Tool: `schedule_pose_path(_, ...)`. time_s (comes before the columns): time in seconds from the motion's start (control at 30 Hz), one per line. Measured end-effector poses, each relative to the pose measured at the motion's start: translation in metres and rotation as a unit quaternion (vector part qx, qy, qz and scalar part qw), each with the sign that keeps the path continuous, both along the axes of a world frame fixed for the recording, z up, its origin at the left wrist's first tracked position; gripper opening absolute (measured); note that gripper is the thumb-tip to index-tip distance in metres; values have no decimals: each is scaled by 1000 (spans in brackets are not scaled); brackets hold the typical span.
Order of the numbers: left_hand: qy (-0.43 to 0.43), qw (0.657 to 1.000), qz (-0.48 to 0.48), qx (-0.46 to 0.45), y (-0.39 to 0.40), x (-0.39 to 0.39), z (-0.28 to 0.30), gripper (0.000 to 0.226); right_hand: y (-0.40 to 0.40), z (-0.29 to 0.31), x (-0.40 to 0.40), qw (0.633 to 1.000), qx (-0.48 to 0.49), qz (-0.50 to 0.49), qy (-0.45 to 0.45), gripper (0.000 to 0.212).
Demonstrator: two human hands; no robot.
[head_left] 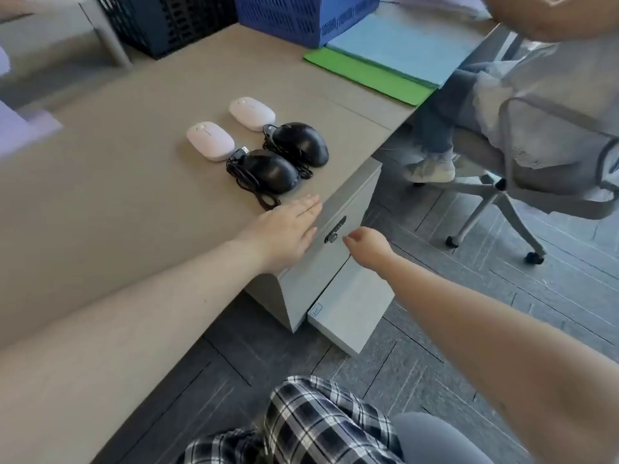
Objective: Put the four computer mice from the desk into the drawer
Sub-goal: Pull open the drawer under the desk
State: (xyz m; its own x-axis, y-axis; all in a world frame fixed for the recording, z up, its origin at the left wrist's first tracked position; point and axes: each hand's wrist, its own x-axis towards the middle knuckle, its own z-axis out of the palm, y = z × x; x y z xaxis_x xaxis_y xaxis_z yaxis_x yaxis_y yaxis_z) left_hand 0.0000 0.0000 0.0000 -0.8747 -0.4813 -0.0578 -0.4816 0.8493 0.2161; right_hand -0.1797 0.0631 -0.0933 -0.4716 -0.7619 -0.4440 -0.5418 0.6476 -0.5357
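Two white mice, one nearer [210,141] and one farther [252,113], lie on the beige desk [117,202] beside two black wired mice, one nearer [269,170] and one farther [301,143], with their cords bundled. My left hand [284,229] rests flat and open on the desk edge just in front of the black mice, holding nothing. My right hand [366,245] hovers with curled fingers at the grey drawer unit's top front [321,262], close to its combination lock [336,230]. A lower drawer [351,309] stands slightly pulled out.
Green [365,75] and blue folders [402,48] lie at the desk's far right, with a blue crate [301,15] and a black crate [167,21] behind them. Another person sits on a wheeled office chair [522,182] to the right. My checked trouser leg [318,426] is below.
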Motion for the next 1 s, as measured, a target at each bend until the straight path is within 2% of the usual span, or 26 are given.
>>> schedule_pose_path(0.07, 51, 998, 0, -23, 0, 3, -16, 53, -5, -12, 4, 998, -33, -32, -36, 38)
schedule_pose_path(0.23, 45, 996, 9, -73, 0, 2, -32, 59, -16, -37, 14, 985, -80, -86, -129, 37)
schedule_pose_path(0.43, 27, 994, 17, -106, 3, 2, -30, 56, -21, -43, 22, 949, -104, -182, -237, 15)
schedule_pose_path(0.8, 36, 993, 14, -109, 3, 1, -30, 54, -8, -37, 14, 931, -62, -236, -270, 12)
schedule_pose_path(0.87, 35, 993, 13, -109, 3, 1, -30, 54, 5, -40, 8, 948, -63, -223, -220, 18)
schedule_pose_path(0.93, 33, 993, 18, -111, 3, 1, -31, 54, 16, -42, -1, 981, -90, -163, -56, 35)
schedule_pose_path(1.0, 26, 993, 20, -115, 4, 1, -31, 55, 23, -35, -4, 976, -180, -78, 93, 45)
